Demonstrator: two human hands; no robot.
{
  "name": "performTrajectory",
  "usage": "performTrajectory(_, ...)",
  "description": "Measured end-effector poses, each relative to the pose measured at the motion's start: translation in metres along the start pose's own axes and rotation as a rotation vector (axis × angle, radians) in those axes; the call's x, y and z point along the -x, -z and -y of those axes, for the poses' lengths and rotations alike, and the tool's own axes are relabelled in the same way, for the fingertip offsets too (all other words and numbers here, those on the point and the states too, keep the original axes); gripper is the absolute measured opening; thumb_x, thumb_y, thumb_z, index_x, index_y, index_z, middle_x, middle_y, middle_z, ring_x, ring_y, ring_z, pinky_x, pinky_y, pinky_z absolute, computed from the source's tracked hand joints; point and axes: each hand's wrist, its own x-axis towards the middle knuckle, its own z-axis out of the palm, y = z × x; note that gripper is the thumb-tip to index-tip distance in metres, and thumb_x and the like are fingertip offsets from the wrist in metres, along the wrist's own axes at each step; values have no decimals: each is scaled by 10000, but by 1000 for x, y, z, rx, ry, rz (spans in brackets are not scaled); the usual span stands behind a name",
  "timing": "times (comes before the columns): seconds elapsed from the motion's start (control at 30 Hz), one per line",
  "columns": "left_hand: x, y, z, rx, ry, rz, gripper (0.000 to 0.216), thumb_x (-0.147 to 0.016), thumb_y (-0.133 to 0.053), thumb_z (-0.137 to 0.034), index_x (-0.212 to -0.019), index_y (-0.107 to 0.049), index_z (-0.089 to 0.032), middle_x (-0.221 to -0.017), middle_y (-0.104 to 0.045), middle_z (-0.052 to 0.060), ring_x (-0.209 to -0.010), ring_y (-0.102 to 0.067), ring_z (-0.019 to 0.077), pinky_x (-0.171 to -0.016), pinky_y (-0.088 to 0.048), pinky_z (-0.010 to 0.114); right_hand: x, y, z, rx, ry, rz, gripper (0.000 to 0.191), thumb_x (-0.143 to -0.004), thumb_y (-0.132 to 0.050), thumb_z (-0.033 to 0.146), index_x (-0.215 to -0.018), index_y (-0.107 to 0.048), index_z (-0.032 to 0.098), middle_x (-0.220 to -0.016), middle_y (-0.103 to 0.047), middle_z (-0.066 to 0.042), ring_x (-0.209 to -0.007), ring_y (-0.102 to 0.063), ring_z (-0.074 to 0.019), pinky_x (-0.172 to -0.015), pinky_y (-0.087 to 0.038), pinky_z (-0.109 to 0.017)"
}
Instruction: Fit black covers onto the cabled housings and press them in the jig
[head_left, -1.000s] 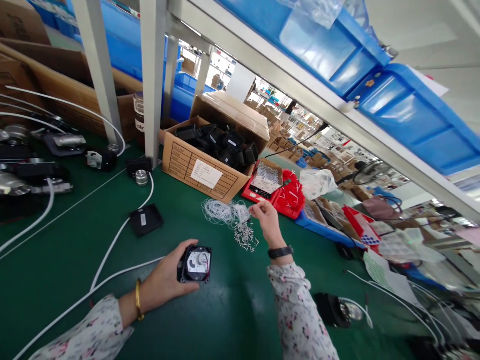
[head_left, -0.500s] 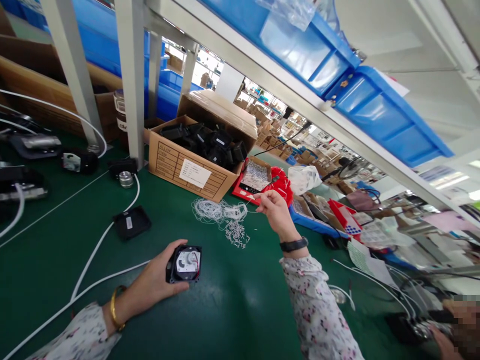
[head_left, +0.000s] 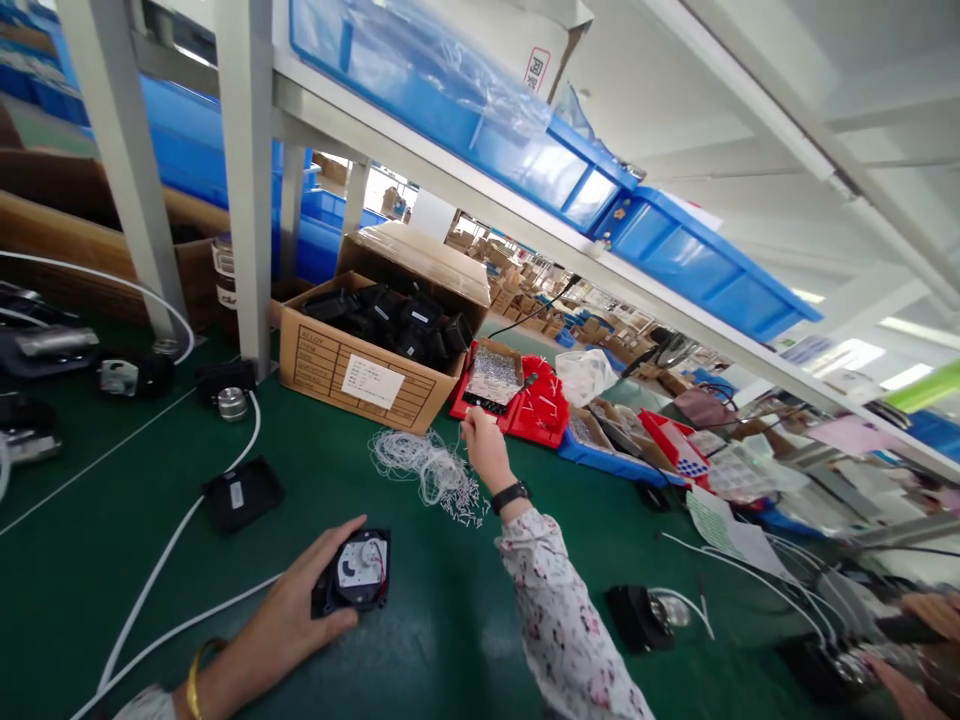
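Note:
My left hand [head_left: 296, 605] is wrapped around the edge of a small square black housing [head_left: 361, 572], its thumb below and fingers above. The housing's open side faces up, showing a white plate and a red wire inside. My right hand [head_left: 489, 455] is closed in a pinch above the loose pile of thin white string [head_left: 409, 455]. A strand of the string seems to run to its fingertips, though it is very fine. Small white pin-like pieces [head_left: 469, 508] lie at the pile's right edge, below the right hand.
Behind the string stands a cardboard box [head_left: 367, 375] of black housings. Red trays [head_left: 541, 402] of small parts adjoin it. A black cover [head_left: 241, 493] and white cables [head_left: 176, 540] lie left. Another black unit [head_left: 637, 618] sits right, near another person's hands [head_left: 900, 680].
My right hand has moved left and nearer the red tray, its fingers still pinched. The string pile is pulled into a different shape. My left hand still holds the housing.

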Motion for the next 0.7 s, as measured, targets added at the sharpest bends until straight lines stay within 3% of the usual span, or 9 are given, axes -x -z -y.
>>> performTrajectory(0.13,0,1,-2,-25,33,9,755,-709,-622,-308,-1379,-276,-263,-1397,-387,65,-1266,-376,295,-1025,-363,426,-16,33,15,-49,70,-30,126,-828,-446,241,-711,-413,212,-629,-520,18,-566,-483,-133,-582,-384,-248)
performTrajectory(0.23,0,5,-11,-58,56,18,775,-710,-630,-300,-1388,-256,-263,-1378,-405,80,-1246,-400,299,-1008,-381,444,-14,60,25,-124,90,28,153,-835,-456,323,-738,-421,209,-623,-524,23,-539,-491,-122,-539,-412,-239)
performTrajectory(0.33,0,7,-17,-82,45,-1,765,-721,-628,-296,-1389,-256,-268,-1336,-445,88,-1199,-452,300,-973,-417,452,5,87,28,-334,40,196,207,-820,-516,384,-765,-438,200,-671,-565,13,-531,-513,-107,-537,-458,-241)
performTrajectory(0.43,0,6,-16,-97,50,0,764,-732,-624,-324,-1392,-245,-269,-1339,-441,94,-1199,-449,308,-942,-445,455,37,106,21,-627,-126,404,235,-786,-600,381,-807,-457,197,-703,-572,12,-508,-488,-86,-556,-496,-261)
performTrajectory(0.53,-1,4,-11,-118,56,26,762,-753,-604,-359,-1400,-212,-270,-1377,-399,88,-1236,-410,309,-955,-437,453,73,106,2,-722,-266,474,216,-805,-583,374,-847,-452,207,-704,-561,21,-492,-465,-81,-559,-511,-276)
performTrajectory(0.7,-2,4,-9,-144,39,57,758,-779,-575,-398,-1407,-172,-267,-1406,-357,88,-1262,-376,311,-984,-408,460,113,68,-41,-339,-275,277,174,-868,-428,323,-753,-471,201,-622,-546,29,-454,-451,-95,-491,-458,-220)
